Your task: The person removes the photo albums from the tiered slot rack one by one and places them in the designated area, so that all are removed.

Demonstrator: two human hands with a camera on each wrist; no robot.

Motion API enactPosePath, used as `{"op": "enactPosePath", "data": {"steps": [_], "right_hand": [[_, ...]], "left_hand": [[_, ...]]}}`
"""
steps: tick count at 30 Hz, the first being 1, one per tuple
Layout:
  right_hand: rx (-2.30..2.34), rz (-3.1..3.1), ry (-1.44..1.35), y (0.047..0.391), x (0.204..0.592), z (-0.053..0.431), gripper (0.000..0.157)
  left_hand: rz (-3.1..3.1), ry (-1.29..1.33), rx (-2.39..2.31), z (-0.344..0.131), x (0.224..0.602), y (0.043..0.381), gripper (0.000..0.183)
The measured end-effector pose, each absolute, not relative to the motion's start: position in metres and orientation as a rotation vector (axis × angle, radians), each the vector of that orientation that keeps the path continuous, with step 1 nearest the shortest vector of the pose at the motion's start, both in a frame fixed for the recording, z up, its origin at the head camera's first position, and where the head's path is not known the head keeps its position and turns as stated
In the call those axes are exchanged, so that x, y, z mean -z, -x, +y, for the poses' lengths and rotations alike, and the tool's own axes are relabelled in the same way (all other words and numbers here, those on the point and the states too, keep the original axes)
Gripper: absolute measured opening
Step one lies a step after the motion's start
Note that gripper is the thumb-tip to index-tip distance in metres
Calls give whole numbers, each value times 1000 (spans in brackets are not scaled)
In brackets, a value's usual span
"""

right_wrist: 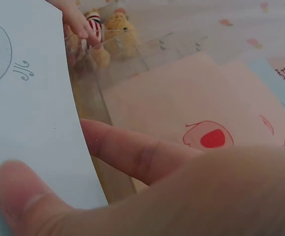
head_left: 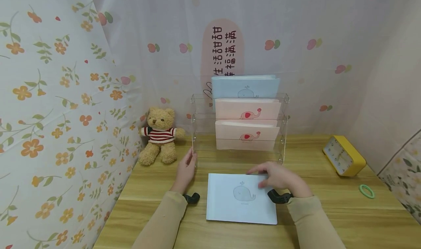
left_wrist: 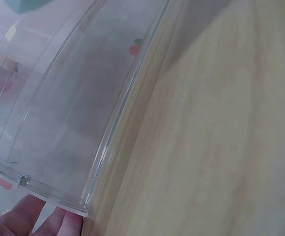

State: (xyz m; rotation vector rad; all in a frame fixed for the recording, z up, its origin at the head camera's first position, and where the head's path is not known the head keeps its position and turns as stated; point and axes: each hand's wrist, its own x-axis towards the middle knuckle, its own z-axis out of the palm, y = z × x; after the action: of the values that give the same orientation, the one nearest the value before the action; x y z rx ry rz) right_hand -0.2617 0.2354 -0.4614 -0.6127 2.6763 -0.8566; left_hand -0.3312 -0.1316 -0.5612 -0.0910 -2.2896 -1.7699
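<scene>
A clear acrylic rack (head_left: 204, 145) stands on the table and bears a blue booklet (head_left: 227, 88) with a whale and two pink booklets with red elephants, the upper one (head_left: 227, 108) and the lower one (head_left: 227, 137). My left hand (head_left: 186, 172) grips the rack's left side panel near its base; in the left wrist view its fingers (left_wrist: 24, 214) wrap behind the panel edge. In front of the rack is a pale blue whale booklet (head_left: 223, 201). My right hand (head_left: 276, 176) pinches its top edge, thumb (right_wrist: 22, 189) on the cover and index finger (right_wrist: 128, 147) behind.
A teddy bear (head_left: 160, 136) in a striped shirt sits left of the rack. To the right are a yellow alarm clock (head_left: 343, 156) and a green ring (head_left: 366, 191). Patterned curtains (head_left: 164, 33) hang behind and at both sides of the wooden table (head_left: 148, 194).
</scene>
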Motion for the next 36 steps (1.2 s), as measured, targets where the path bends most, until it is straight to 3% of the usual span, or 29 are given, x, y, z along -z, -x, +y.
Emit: {"op": "enactPosePath", "data": {"steps": [25,36], "right_hand": [[767,2653,434,266,489,225,44],[743,2656,398,264,483,227,44]], "left_hand": [[-2322,52,1782,-132,558,327,51],[-2315,66,1771,-132,560,330,50]]}}
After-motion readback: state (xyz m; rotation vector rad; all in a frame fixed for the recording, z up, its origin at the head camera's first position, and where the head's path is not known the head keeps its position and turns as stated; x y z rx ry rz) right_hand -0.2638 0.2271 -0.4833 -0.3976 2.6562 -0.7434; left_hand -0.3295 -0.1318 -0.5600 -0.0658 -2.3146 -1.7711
